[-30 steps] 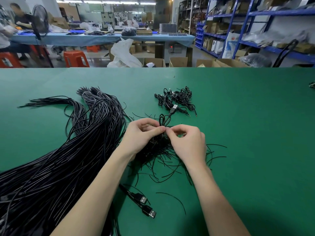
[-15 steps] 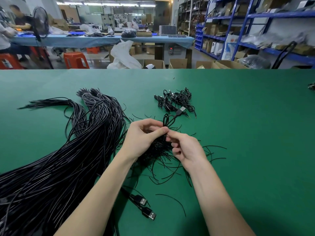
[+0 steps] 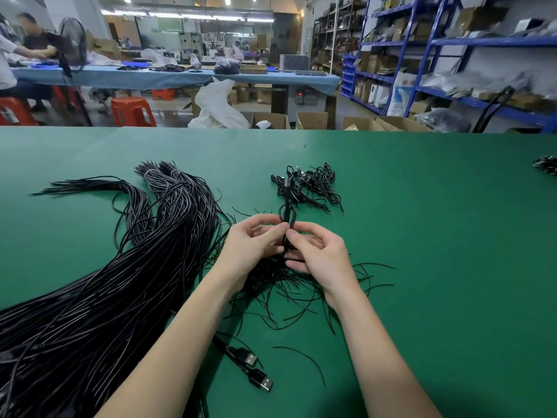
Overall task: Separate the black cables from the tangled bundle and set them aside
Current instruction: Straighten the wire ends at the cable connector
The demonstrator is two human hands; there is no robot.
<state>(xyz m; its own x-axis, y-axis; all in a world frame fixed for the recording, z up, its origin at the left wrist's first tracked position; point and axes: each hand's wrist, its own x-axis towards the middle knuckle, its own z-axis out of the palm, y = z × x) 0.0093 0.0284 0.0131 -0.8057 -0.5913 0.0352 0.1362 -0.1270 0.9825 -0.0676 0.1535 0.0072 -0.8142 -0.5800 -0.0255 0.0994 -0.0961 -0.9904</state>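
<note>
Since half a second ago the right hand (image 3: 319,254) rises to rejoin the left hand (image 3: 253,245), both pinching one folded black cable (image 3: 287,214) above the tangled bundle (image 3: 280,282) on the green tabletop (image 3: 437,236), suggesting it is nearly ready for the set-aside pile (image 3: 307,185).

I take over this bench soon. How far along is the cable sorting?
Done: a small pile of coiled cables lies set aside beyond the hands. In hand: the left hand and right hand pinch one looped cable above the loose tangle. Left: that tangle, and the big bundle at left, looks untouched. Most of the job remains.
</note>
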